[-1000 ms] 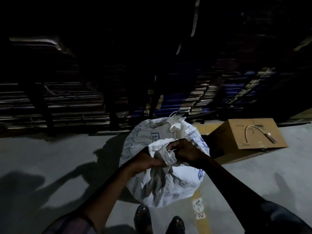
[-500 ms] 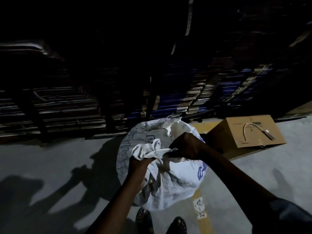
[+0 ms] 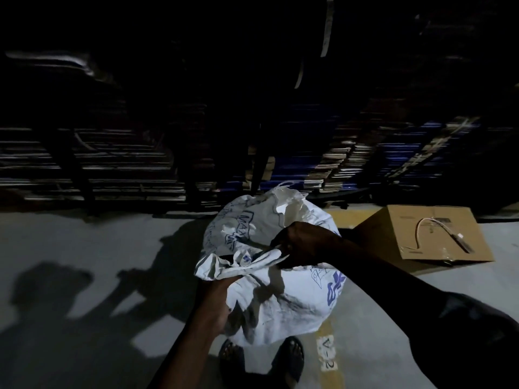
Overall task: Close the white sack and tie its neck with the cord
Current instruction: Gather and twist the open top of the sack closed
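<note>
Head view: sack (image 3: pixel 280 301) upright on floor (image 3: pixel 98 248), near its yellow line. Left hand (image 3: pixel 222 293) closed under bunched neck (image 3: pixel 241 262) to keep it gathered; right hand (image 3: pixel 303 245) pinching neck's other end, perhaps twisting. Cord not identifiable.

The crumpled white woven plastic sack (image 3: pixel 280 299) carries blue print: the letters "MAX" inside a blue outline on its upper left face, the line below too creased to read. More blue characters on the sack's lower right side are illegible. On the grey concrete floor, just right of the sack's base, a pale painted floor label (image 3: pixel 327 356) reads "A-2".
</note>
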A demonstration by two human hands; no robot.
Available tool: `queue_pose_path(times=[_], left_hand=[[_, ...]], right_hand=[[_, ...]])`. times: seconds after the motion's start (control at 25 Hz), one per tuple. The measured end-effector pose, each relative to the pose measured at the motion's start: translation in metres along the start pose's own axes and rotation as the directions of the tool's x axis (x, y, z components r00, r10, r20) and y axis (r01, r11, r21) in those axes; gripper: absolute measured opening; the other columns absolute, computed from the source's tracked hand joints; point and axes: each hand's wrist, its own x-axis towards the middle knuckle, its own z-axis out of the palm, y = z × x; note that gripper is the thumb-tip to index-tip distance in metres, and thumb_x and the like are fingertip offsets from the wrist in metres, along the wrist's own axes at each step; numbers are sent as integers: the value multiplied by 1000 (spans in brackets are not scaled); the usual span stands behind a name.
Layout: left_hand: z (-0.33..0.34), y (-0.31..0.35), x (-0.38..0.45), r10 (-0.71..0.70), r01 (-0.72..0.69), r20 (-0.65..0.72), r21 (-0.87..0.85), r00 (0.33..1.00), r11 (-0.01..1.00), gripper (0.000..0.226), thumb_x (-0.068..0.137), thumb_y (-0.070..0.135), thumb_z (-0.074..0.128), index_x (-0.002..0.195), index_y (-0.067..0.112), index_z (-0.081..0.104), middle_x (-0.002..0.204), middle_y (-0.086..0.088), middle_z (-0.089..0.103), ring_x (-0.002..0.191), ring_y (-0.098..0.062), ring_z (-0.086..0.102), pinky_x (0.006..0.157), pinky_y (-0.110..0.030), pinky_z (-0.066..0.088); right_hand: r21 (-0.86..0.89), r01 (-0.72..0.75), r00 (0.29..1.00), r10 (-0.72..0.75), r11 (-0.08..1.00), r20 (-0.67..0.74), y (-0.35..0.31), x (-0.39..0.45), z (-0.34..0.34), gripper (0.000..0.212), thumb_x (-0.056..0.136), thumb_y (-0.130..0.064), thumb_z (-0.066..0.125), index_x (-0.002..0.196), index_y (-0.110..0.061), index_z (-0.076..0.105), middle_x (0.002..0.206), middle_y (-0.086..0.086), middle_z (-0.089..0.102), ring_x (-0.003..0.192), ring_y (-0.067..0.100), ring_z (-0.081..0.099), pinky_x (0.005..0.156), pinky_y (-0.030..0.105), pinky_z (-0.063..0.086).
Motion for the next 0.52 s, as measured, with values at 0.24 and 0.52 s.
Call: queue_pose_path(times=[0.24, 0.52], left_hand=[[-12, -33, 1, 123, -127, -235, -3, 964, 992, 64, 61, 30, 95, 112, 1, 69, 118, -24, 73, 115, -44, 69, 104, -65, 49], [3, -35, 5, 9, -45, -235, -147, 972, 988, 50, 78, 21, 85, 123, 8, 67, 129, -21, 69, 118, -38, 68, 105, -59, 51]], right_hand=[[402, -130, 991, 111, 906, 69, 11, -42, 4, 51, 81, -74, 66, 86, -26, 80, 78, -10, 76, 75, 11, 71, 77, 35, 58], [201, -50, 999, 47, 978, 21, 9, -53, 19, 40, 81, -51, 76, 115, -29, 78, 107, -12, 79, 96, 2, 73, 88, 28, 57]])
